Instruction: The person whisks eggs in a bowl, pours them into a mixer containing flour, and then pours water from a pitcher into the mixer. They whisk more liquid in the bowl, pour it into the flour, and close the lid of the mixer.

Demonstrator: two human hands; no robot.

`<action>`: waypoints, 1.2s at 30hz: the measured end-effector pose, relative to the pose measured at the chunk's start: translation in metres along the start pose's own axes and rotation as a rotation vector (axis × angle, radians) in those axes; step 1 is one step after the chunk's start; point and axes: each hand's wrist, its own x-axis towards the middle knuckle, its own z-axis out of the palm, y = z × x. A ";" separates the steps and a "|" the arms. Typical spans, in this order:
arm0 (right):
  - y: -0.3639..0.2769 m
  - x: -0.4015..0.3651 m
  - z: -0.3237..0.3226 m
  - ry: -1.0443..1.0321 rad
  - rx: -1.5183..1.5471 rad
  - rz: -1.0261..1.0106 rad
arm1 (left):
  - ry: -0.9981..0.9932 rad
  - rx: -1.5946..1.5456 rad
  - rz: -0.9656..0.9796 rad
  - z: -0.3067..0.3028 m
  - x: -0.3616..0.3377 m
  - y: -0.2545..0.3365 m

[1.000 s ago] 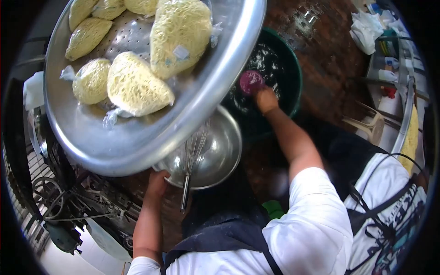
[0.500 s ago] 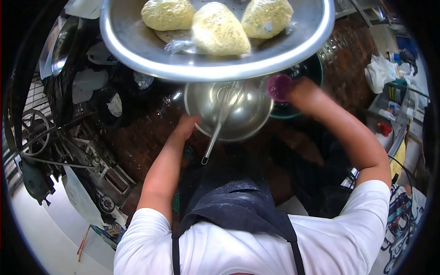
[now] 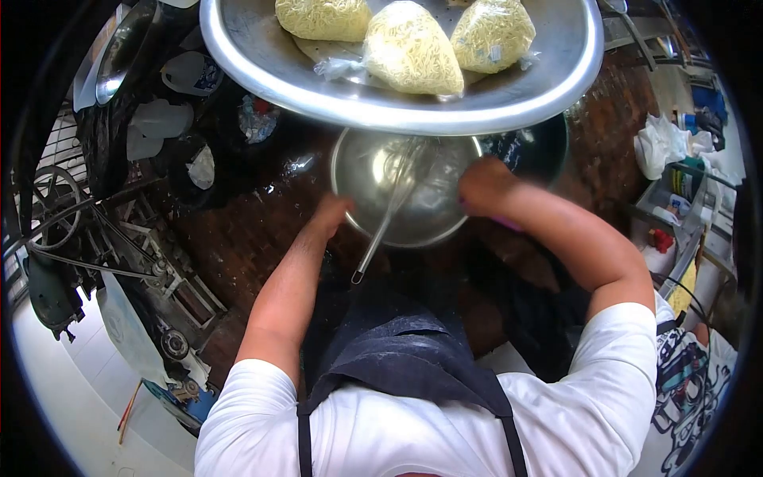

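Observation:
A shiny metal mixing bowl (image 3: 445, 226) sits below the large tray, with a wire whisk (image 3: 372, 253) leaning in it, handle towards me. My left hand (image 3: 332, 213) is closed on the bowl's left rim. Over the right rim is my right hand (image 3: 489, 188), slightly blurred and closed on a purple cup (image 3: 507, 224). Most of the cup is hidden behind that hand and forearm. Just behind it, a dark green tub (image 3: 565, 151) with water in it is partly covered by the tray.
A wide metal basin (image 3: 318, 105) with several clear bags of yellowish noodles (image 3: 413, 52) juts in at the top. Wheeled machinery (image 3: 171, 298) stands left, near black bags with plastic waste (image 3: 258, 123). White plastic bags (image 3: 661, 147) lie right. The brick floor (image 3: 226, 258) looks wet.
My right hand has moved left from the green tub to the bowl's right rim, and the purple cup has turned mostly out of sight. My left hand stays at the left rim.

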 end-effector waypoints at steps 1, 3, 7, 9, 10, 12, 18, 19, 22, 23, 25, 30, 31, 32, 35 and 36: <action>-0.002 0.004 -0.002 -0.040 -0.018 0.036 | -0.001 0.003 0.000 0.001 0.000 0.001; -0.002 0.007 -0.006 -0.041 0.015 0.023 | 0.015 -0.027 0.018 0.003 0.000 0.003; -0.003 -0.004 -0.031 -0.054 0.210 0.016 | 0.036 0.150 -0.080 0.003 -0.014 0.020; 0.008 -0.012 -0.043 -0.111 0.321 0.059 | 0.004 0.059 -0.040 0.000 -0.007 0.014; 0.016 -0.015 -0.044 -0.168 0.425 0.091 | -0.009 0.070 -0.038 -0.002 -0.006 0.013; 0.053 -0.019 -0.031 -0.264 0.505 0.170 | -0.015 0.056 -0.045 0.001 -0.008 0.019; 0.191 -0.003 0.092 -0.163 0.563 0.349 | 0.012 0.000 -0.073 0.004 -0.017 0.027; 0.201 0.013 0.130 0.009 0.688 0.506 | 0.009 0.008 -0.072 0.009 -0.021 0.032; 0.205 0.082 0.243 0.264 0.897 0.662 | 0.072 0.044 -0.075 0.016 -0.031 0.043; 0.201 0.098 0.270 0.336 0.982 0.659 | 0.081 0.073 -0.101 0.010 -0.028 0.038; 0.186 0.120 0.289 0.324 0.937 0.697 | 0.090 0.119 -0.129 0.014 -0.026 0.044; 0.168 0.157 0.323 0.311 0.903 0.862 | 0.158 0.064 -0.024 0.026 -0.032 0.046; 0.166 0.157 0.322 0.360 0.928 0.888 | 0.158 0.066 -0.026 0.023 -0.030 0.040; 0.163 0.155 0.316 0.408 0.952 0.915 | 0.154 0.052 -0.020 0.019 -0.027 0.036; 0.156 0.159 0.313 0.349 0.989 0.906 | 0.150 0.041 -0.034 0.013 -0.026 0.030; 0.153 0.162 0.318 0.348 0.990 0.903 | 0.150 0.042 -0.051 0.012 -0.026 0.029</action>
